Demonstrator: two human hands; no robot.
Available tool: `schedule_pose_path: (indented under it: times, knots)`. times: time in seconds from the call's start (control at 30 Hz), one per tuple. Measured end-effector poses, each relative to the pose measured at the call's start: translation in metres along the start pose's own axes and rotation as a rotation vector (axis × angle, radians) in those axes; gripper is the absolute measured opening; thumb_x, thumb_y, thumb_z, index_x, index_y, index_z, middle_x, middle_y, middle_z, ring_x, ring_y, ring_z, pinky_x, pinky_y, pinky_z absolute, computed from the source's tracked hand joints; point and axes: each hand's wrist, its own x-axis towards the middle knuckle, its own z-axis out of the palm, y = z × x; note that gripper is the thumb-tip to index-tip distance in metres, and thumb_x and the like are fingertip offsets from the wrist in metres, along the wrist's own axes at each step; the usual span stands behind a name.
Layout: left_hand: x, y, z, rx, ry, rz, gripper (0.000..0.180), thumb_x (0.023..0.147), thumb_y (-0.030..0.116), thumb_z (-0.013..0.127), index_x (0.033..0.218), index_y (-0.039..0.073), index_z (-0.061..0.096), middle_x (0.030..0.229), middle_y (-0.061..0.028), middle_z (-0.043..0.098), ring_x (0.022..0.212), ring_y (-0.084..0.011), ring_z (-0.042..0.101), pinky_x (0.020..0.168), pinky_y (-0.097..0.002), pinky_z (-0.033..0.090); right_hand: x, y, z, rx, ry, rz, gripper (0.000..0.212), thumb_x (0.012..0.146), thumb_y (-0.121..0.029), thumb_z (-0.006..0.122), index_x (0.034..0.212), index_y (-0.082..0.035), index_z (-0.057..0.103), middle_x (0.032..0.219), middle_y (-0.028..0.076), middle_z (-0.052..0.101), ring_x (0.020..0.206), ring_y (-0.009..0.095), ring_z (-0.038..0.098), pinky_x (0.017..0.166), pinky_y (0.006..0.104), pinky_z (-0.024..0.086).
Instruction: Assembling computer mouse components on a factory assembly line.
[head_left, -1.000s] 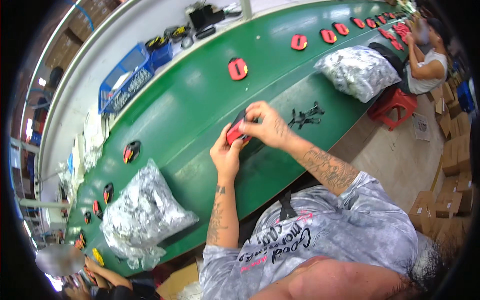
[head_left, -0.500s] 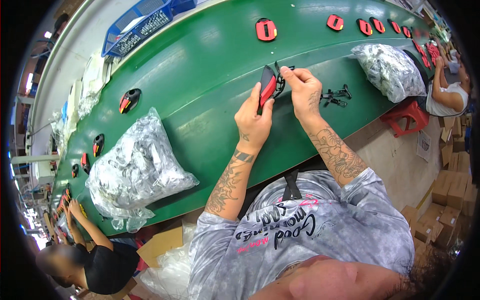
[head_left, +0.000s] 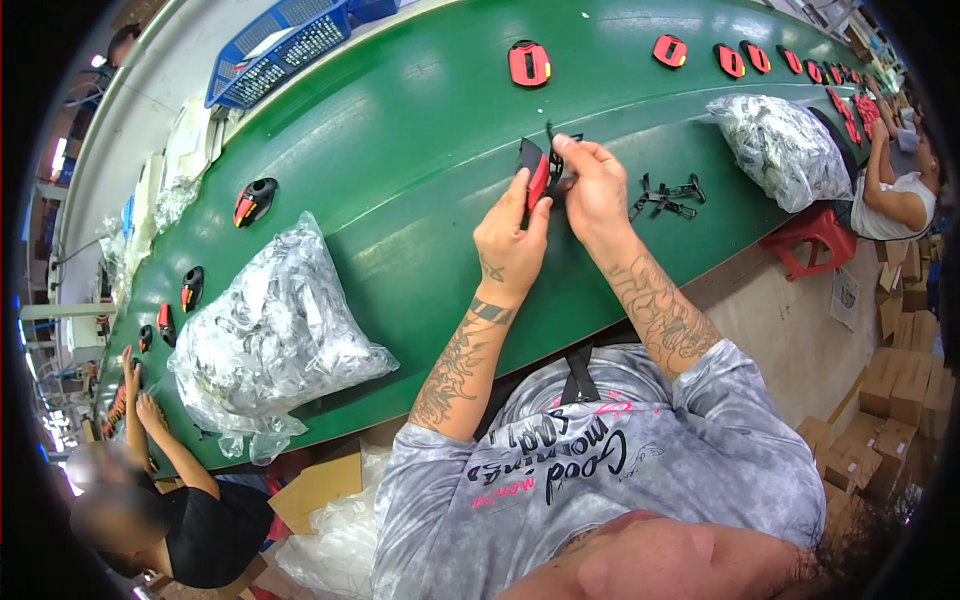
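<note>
Over the middle of the green table, my left hand (head_left: pixel 508 240) is closed round a red and black plastic shell (head_left: pixel 537 172), held on edge. My right hand (head_left: pixel 594 190) pinches a thin black plastic bracket (head_left: pixel 556 160) against the shell's right side. Whether the bracket sits fully in the shell I cannot tell, since fingers cover part of it. Several loose black brackets (head_left: pixel 668 197) lie on the table just right of my right hand. Beyond my hands, another red and black shell (head_left: pixel 529 64) lies on the far part of the table.
A clear bag of parts (head_left: pixel 275 335) stands at left, another bag (head_left: pixel 780 150) at right. More shells line the green table (head_left: pixel 400 180). A blue basket (head_left: pixel 285 50) sits at the far left. Co-workers sit at both sides; a red stool (head_left: pixel 808 240) stands right.
My right hand has moved slightly left and closer to the shell with the bracket. Shells on the table have shifted slightly in view. The left co-worker's hands have moved apart.
</note>
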Motion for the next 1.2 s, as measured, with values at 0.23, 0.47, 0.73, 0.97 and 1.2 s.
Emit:
schedule_pose_path:
  times: [0.23,0.47,0.73,0.97,1.2]
  knots:
    - [0.013,-0.004,-0.017,-0.135,-0.135,-0.21,0.049,0.085,0.005,0.082,0.131,0.0,0.068,0.103,-0.0118,0.078,0.086,-0.0132,0.073,0.077,-0.0273,0.058,0.014,-0.007,-0.027,-0.111,-0.493,-0.096,0.003,0.095,-0.007,0.074,0.095,-0.007,0.071,0.094,0.001,0.069,0.084,0.008,0.061,0.075,0.0244,0.048]
    - [0.01,-0.009,-0.012,-0.738,-0.129,-0.512,0.049,0.089,-0.002,0.076,0.135,-0.01,0.06,0.117,-0.0146,0.072,0.101,-0.0183,0.071,0.091,-0.0323,0.06,0.025,-0.048,-0.028,-0.473,-0.365,-0.295,0.008,0.096,-0.013,0.072,0.096,-0.008,0.067,0.085,0.0,0.069,0.076,0.007,0.06,0.07,0.0252,0.048]
    - [0.022,-0.017,-0.011,-1.123,-0.231,-0.846,0.056,0.089,-0.001,0.076,0.14,-0.009,0.054,0.121,-0.0215,0.071,0.099,-0.0282,0.075,0.08,-0.0412,0.068,0.053,-0.103,-0.078,-1.64,0.141,-0.679,0.028,0.088,-0.022,0.076,0.108,-0.003,0.072,0.092,0.01,0.072,0.088,0.021,0.068,0.082,0.0339,0.053]
    - [0.02,-0.018,-0.014,-1.013,-0.251,-0.82,0.058,0.09,-0.003,0.074,0.142,-0.011,0.052,0.119,-0.0201,0.071,0.099,-0.0227,0.074,0.085,-0.0376,0.066,-0.016,-0.045,-0.027,-1.207,-0.393,-0.43,0.028,0.091,-0.025,0.079,0.096,0.002,0.072,0.09,0.009,0.069,0.077,0.017,0.062,0.074,0.0335,0.052]
    - [0.019,-0.022,-0.015,-1.05,-0.24,-0.826,0.057,0.093,0.001,0.073,0.144,-0.008,0.05,0.128,-0.0203,0.068,0.108,-0.0285,0.072,0.09,-0.0442,0.066,-0.014,-0.035,-0.027,-1.252,-0.31,-0.444,0.033,0.088,-0.029,0.081,0.091,0.001,0.068,0.089,0.009,0.064,0.08,0.019,0.061,0.074,0.0337,0.05]
